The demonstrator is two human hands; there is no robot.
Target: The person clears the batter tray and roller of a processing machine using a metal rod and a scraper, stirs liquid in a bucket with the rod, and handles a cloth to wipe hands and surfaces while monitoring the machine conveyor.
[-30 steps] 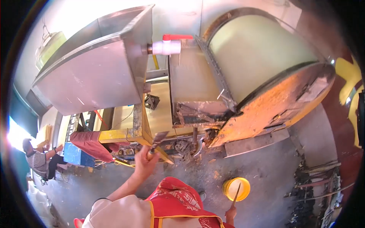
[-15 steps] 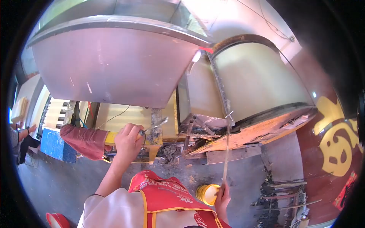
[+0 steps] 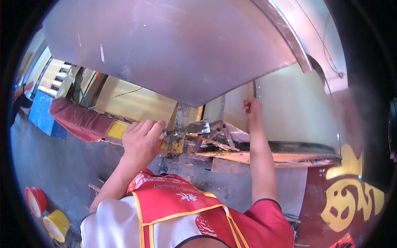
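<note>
My left hand [image 3: 142, 136] is closed round the handle of a flat scraper [image 3: 193, 127] with a worn, whitish-flecked blade pointing right. It is at the yellow beam [image 3: 117, 129], just right of the maroon cloth [image 3: 80, 120] wrapped over it. My right arm stretches forward, and my right hand [image 3: 254, 108] is closed on a long stick [image 3: 251, 90]. Only a short length of that stick shows; the large metal hood [image 3: 165, 49] hides its far end. Beside it curves the pale drum-like wall [image 3: 297, 115] with a blackened lower rim.
Charred debris [image 3: 219, 138] lies between the beam and the curved wall. A blue box [image 3: 47, 113] stands left. Red [image 3: 36, 201] and yellow [image 3: 56, 225] buckets sit on the floor at lower left. Another person's hand [image 3: 27, 87] shows at far left.
My right hand has gone from low beside my apron to far forward, carrying the stick up behind the hood's edge. My left hand keeps the scraper, its blade now broadside. The view has shifted.
</note>
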